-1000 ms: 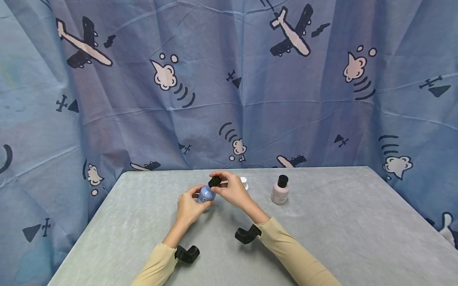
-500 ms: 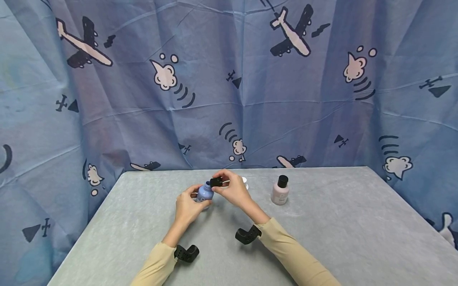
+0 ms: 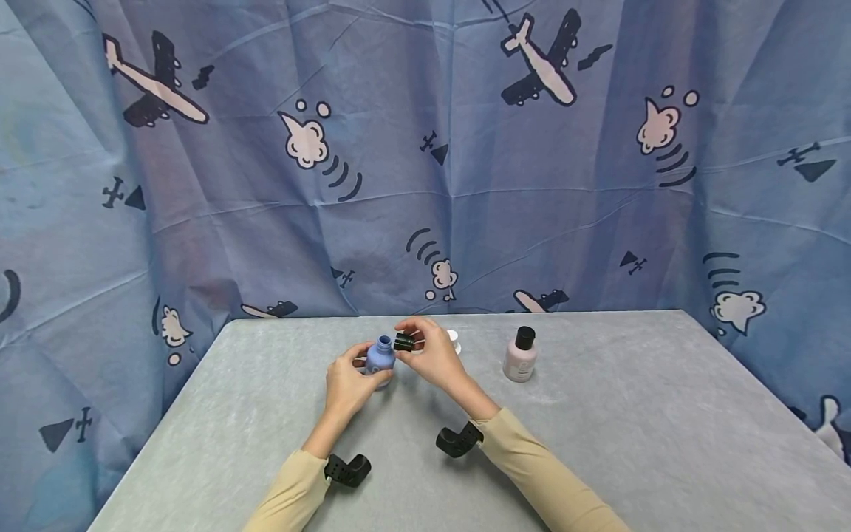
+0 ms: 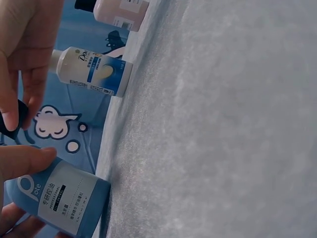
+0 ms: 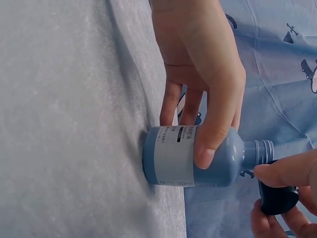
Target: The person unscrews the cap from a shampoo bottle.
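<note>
1. The blue, round-shouldered plastic bottle (image 3: 380, 360) with a pale printed label stands upright on the pale grey, cloth-textured tabletop (image 3: 412, 480), towards the far edge; its threaded neck (image 5: 262, 152) is bare
2. The left hand (image 3: 351, 380), at the bottle's 8 o'clock, grips its body, with the thumb across the near side and the fingers around the far side
3. The right hand (image 3: 433, 355), at the bottle's 3 o'clock, pinches a small black cylindrical cap (image 3: 403, 342) in a narrow hold between thumb and fingers
4. A second ago the cap sat over the neck; now it is off, tipped on its side just beside the mouth at 3 o'clock
5. Half a second ago the cap overlapped the neck in the head view; now a thin gap shows there, and the round mouth is in plain sight
6. The bottle leans less than a second ago, when it tilted towards 1 o'clock
7. A white bottle with a blue-and-white label (image 4: 96, 72) stands between the bottle's 2 and 3 o'clock, mostly hidden behind the right hand in the head view
8. A pale pink bottle with a black top (image 3: 520, 360) stands well apart at 3 o'clock, unmoved since the earlier frames
9. Beige sleeves (image 3: 552, 473) cover both forearms, and a blue aeroplane-print curtain (image 3: 372, 244) hangs at 12 o'clock beyond the table
</note>
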